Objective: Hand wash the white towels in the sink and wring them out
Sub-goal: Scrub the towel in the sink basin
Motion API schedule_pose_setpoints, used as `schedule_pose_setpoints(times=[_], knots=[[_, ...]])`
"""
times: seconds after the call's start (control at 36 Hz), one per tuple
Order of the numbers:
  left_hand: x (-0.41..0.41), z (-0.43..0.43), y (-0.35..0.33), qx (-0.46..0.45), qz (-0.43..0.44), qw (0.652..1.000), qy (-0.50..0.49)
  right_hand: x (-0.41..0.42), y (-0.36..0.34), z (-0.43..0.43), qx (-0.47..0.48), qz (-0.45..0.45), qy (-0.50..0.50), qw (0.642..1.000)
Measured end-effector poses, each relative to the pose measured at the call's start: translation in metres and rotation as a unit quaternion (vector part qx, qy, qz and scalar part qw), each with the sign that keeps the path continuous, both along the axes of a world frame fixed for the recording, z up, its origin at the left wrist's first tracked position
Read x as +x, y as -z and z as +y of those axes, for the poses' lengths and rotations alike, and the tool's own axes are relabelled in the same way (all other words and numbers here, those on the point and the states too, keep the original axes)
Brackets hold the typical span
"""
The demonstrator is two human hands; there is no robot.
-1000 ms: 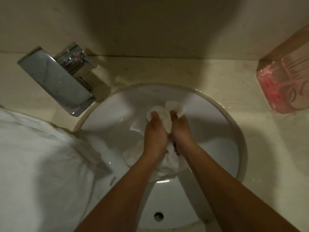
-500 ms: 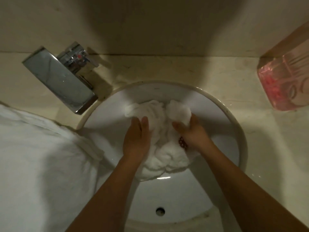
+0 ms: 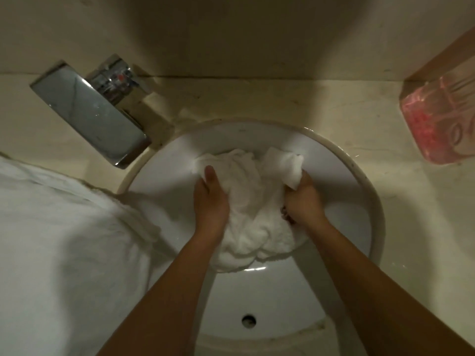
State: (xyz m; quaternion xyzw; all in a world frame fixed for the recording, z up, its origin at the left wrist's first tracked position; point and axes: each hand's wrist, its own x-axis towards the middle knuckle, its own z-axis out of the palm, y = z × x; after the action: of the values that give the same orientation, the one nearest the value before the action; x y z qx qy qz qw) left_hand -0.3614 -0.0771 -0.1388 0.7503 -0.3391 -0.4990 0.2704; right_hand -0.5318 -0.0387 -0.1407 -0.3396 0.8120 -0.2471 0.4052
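Note:
A wet white towel [image 3: 253, 201] lies bunched in the middle of the round white sink [image 3: 359, 201]. My left hand [image 3: 210, 201] grips the towel's left side, its thumb lying on top of the cloth. On the right, my right hand [image 3: 303, 199] grips a fold of the same towel, and the fold sticks up above its fingers. The fingers of both hands are buried in the cloth. More white towel fabric [image 3: 64, 240] is heaped on the counter at the left, and its edge hangs over the sink rim.
A chrome faucet [image 3: 90, 111] with a flat spout reaches over the sink's upper left rim. A clear container with pink contents [image 3: 437, 119] stands on the beige counter at the far right. The overflow hole [image 3: 248, 320] sits in the sink's near wall.
My hands were pressed together on a tight bunch of towel a second ago. They have moved apart, and the towel now spreads wider between them.

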Motion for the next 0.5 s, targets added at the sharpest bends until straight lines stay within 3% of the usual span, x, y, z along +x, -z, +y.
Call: schedule_pose_setpoints(times=[0.06, 0.14, 0.25, 0.5], knots=[[-0.015, 0.005, -0.003, 0.008, 0.030, 0.999, 0.022, 0.030, -0.008, -0.009, -0.046, -0.099, 0.034, 0.993], [-0.036, 0.011, 0.001, 0.010, 0.006, 0.998, 0.066, 0.070, -0.018, -0.019, 0.025, -0.231, 0.106, 0.967], [-0.035, 0.009, 0.003, 0.003, 0.021, 0.999, 0.040, 0.058, -0.024, -0.008, 0.080, -0.362, 0.154, 0.916], [-0.048, 0.015, -0.015, 0.008, 0.014, 0.994, 0.104, 0.049, -0.021, -0.020, 0.059, -0.325, 0.174, 0.928]])
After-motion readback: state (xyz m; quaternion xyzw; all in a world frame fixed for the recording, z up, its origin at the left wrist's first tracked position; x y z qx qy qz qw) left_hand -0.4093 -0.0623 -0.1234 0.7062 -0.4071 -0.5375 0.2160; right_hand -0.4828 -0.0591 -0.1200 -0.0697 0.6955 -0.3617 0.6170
